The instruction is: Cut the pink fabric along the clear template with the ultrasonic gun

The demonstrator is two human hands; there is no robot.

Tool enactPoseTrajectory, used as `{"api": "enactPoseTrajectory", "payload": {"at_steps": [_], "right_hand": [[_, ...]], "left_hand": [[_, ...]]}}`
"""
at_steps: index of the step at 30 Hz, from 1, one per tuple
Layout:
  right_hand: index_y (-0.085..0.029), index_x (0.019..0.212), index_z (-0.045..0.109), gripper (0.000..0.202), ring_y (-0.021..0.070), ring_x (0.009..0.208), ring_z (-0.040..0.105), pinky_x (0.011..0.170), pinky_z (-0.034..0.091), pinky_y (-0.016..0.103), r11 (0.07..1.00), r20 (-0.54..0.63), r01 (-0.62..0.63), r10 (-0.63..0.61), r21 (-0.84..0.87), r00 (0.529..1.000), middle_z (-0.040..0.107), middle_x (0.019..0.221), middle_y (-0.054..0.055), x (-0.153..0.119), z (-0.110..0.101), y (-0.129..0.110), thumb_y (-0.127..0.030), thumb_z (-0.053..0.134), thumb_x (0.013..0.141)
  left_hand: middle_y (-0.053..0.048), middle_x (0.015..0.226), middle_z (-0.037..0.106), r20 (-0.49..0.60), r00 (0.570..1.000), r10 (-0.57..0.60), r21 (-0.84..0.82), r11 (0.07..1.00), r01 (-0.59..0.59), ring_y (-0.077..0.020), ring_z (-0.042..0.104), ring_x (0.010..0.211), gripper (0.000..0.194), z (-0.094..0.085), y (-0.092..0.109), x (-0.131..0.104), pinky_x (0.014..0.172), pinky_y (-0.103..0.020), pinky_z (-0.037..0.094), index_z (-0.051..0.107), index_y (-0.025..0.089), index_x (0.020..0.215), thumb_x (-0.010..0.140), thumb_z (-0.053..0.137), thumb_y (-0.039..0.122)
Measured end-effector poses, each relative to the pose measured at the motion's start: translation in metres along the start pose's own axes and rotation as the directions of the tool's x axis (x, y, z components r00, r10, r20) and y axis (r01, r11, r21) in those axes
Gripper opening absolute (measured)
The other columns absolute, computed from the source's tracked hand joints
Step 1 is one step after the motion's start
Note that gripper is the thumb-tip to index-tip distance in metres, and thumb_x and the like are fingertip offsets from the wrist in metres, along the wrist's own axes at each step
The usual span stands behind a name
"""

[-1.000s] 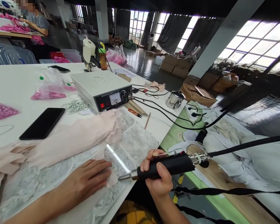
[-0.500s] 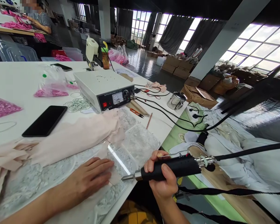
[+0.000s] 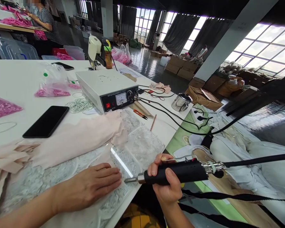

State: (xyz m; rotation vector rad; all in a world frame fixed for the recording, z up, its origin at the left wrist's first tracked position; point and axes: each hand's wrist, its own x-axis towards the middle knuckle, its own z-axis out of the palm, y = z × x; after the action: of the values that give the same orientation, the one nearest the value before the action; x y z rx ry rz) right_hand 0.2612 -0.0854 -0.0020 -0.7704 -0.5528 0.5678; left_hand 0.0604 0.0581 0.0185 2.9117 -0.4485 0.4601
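Observation:
My left hand [image 3: 85, 185] lies flat, fingers stretched out together, over pale pink fabric [image 3: 102, 157] on a grey marbled sheet [image 3: 146, 139]. Most of the fabric beneath the fingers is hidden. In my right hand [image 3: 168, 190] is a handheld ultrasonic welder [image 3: 180, 172] with a black grip, its fingers wrapped round it and a metal lever along its top. Its narrow metal tip points left, close to the left fingertips; whether it touches the sheet I cannot tell. A larger folded length of pale pink fabric [image 3: 83, 134] stretches across the sheet beyond the left hand.
Behind the fabric stand a white control box [image 3: 109, 87], orange thread snips [image 3: 140, 114] and a metal cup [image 3: 181, 102]. A black phone [image 3: 47, 122] lies left. Black cables [image 3: 178, 115] run right. White fabric pieces [image 3: 228, 152] pile beyond the table edge. Another person [image 3: 47, 23] sits far left.
My left hand has slid right, nearer the welder's tip, and its fingers now cover the pale fabric corner that showed there. The right hand and welder have barely moved.

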Motion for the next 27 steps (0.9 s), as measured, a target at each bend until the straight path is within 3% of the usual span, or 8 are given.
{"api": "enactPoseTrajectory", "payload": {"at_steps": [8, 13, 16, 27], "right_hand": [[-0.025, 0.091, 0.067, 0.017, 0.0107, 0.049, 0.055, 0.047, 0.051, 0.027, 0.999, -0.002, -0.009, 0.009, -0.043, 1.000, 0.055, 0.079, -0.002, 0.000, 0.000, -0.002, -0.037, 0.062, 0.080], [-0.025, 0.090, 0.066, 0.017, 0.0108, 0.049, 0.054, 0.047, 0.050, 0.027, 0.998, -0.022, -0.012, 0.011, -0.060, 1.000, 0.055, 0.079, -0.001, -0.002, 0.002, -0.004, -0.038, 0.062, 0.080], [-0.025, 0.090, 0.067, 0.017, 0.0107, 0.050, 0.056, 0.049, 0.050, 0.027, 0.999, -0.007, -0.024, 0.024, -0.042, 1.000, 0.055, 0.079, -0.001, -0.002, 0.002, -0.005, -0.038, 0.063, 0.080], [-0.025, 0.094, 0.067, 0.016, 0.0103, 0.051, 0.057, 0.049, 0.052, 0.026, 1.000, 0.028, -0.011, 0.011, -0.002, 1.000, 0.058, 0.080, -0.001, -0.001, 0.002, -0.003, -0.036, 0.065, 0.082]], "left_hand": [[-0.013, 0.110, 0.075, -0.006, 1.000, -0.028, 0.107, 0.994, 0.029, -0.0245, 0.066, 0.112, 0.042, 0.004, 0.003, -0.004, 0.101, -0.039, 0.047, 0.065, 0.009, 0.123, 0.105, 0.028, 0.004], [-0.014, 0.118, 0.072, 0.025, 1.000, -0.005, 0.088, 0.996, 0.002, -0.0259, 0.065, 0.115, 0.039, 0.001, 0.003, -0.003, 0.099, -0.040, 0.049, 0.059, 0.010, 0.133, 0.102, 0.035, 0.005], [-0.012, 0.119, 0.073, 0.013, 1.000, 0.017, 0.071, 0.997, -0.018, -0.0231, 0.064, 0.115, 0.038, -0.002, 0.002, 0.001, 0.099, -0.036, 0.048, 0.062, 0.010, 0.128, 0.104, 0.033, 0.005], [-0.014, 0.120, 0.071, 0.029, 0.998, -0.064, 0.147, 0.987, 0.059, -0.0257, 0.065, 0.110, 0.040, 0.009, 0.004, -0.006, 0.097, -0.039, 0.046, 0.062, 0.010, 0.129, 0.101, 0.035, 0.005]]}}
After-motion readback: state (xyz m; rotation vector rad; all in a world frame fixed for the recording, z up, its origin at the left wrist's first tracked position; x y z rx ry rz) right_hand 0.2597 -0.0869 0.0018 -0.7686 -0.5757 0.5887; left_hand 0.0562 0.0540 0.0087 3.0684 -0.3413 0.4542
